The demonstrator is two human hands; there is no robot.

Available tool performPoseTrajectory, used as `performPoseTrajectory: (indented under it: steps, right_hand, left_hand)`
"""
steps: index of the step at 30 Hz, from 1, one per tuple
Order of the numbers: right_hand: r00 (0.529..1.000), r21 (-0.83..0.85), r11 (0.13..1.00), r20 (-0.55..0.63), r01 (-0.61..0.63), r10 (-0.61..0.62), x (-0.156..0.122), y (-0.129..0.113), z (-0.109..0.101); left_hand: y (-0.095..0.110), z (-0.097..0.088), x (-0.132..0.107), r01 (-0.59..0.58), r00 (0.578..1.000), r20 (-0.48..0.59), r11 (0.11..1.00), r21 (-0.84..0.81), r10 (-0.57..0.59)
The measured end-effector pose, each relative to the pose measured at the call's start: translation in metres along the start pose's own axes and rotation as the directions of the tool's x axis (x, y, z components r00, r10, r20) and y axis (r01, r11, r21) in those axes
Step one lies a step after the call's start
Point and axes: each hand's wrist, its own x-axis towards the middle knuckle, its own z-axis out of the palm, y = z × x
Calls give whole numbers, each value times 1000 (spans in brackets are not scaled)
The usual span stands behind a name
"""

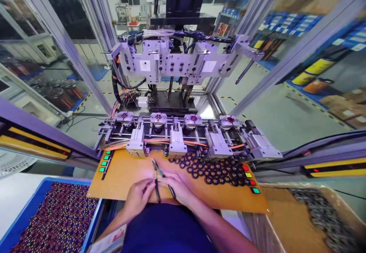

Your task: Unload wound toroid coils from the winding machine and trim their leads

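A pair of pliers (156, 168) is held over the orange board with its jaws pointing away from me and its two dark handles spread toward my body. My right hand (177, 187) is closed around it, the fingers reaching across between the handles. From the other side, my left hand (139, 196) has thumb and fingertips pinched at the left handle. Right of the pliers, several black ring-shaped parts (210, 171) lie in a flat cluster on the orange board (126, 176).
A machine fixture (177, 144) with several stations, each bearing a round part, stands behind the board. Green buttons (103, 163) line its left edge; coloured buttons (248, 175) line the right. A blue bin (48, 180) of small parts is left, a carton (278, 222) right.
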Motion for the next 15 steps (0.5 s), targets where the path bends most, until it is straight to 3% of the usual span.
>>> performPoseTrajectory:
  steps: [3,6,10,12,15]
  right_hand:
    - [990,-255,964,-101,72,-100,6,14,2]
    - [961,-517,849,-167,106,-222,-5,20,-11]
    - [932,-745,646,-98,164,-350,-22,18,-31]
    - [916,-812,546,-34,208,-400,-31,4,-41]
    - [882,-863,411,79,294,-465,-44,-41,-60]
  left_hand:
    - [9,9,0,-26,998,63,999,24,25]
    - [9,14,2,-40,998,57,997,68,36]
    - [13,9,0,-71,997,29,992,107,68]
    - [13,-8,-1,-82,996,-6,988,133,84]
    - [8,-60,9,-68,990,-107,973,218,93]
